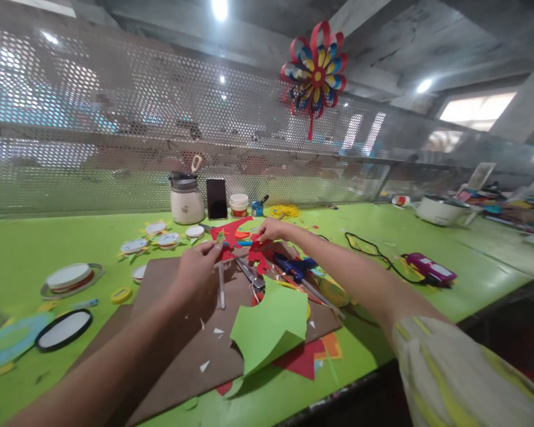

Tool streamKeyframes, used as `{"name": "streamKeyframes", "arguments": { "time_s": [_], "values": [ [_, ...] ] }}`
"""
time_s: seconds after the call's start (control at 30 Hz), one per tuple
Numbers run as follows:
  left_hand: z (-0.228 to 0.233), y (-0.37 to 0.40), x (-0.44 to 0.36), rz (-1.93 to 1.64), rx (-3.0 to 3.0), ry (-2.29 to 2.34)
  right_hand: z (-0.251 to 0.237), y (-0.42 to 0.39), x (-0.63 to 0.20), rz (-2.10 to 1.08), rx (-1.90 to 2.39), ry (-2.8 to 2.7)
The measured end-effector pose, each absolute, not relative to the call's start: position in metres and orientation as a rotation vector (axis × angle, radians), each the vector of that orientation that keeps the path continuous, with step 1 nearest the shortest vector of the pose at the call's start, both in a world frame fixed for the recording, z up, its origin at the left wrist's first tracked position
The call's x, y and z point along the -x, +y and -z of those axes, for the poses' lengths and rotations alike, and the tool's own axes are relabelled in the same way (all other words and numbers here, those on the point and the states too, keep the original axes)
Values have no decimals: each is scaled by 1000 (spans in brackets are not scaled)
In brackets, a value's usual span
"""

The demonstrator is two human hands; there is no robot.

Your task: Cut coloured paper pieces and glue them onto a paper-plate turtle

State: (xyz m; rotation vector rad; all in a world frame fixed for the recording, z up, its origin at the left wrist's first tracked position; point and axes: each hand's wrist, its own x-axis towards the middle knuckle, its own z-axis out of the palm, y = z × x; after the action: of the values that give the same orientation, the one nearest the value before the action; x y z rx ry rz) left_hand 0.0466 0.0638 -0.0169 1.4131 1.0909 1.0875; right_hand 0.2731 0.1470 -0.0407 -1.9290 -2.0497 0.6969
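Note:
My left hand is closed in a pinch on a cut piece of red paper, above a brown board. A small green bit shows by its thumb. My right hand pinches red paper with ragged cut edges, just to the right. Whether both hands hold one and the same sheet I cannot tell. Below them on the board lie a pair of scissors and a blue glue gun. A curled light green sheet with a cut-out edge lies nearer to me.
A kettle, a phone, paper cups and a blue jar stand along the perforated screen. Round white discs lie at left. A purple device with a black cord is at right. A paper flower hangs above.

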Motion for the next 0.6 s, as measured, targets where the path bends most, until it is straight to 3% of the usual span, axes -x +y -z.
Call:
{"name": "streamKeyframes", "arguments": {
  "time_s": [0.3, 0.43, 0.6],
  "values": [
    [40, 71, -31, -1136, -1172, 984, 12, 117, -284, -444, 1656, -2050],
    [46, 61, -33, -1165, -1099, 909, 9, 27, -280, -321, 1546, -2029],
    [47, 62, -30, -1164, -1093, 846, 60, -94, -242, 64, 1204, -2519]
  ]
}}
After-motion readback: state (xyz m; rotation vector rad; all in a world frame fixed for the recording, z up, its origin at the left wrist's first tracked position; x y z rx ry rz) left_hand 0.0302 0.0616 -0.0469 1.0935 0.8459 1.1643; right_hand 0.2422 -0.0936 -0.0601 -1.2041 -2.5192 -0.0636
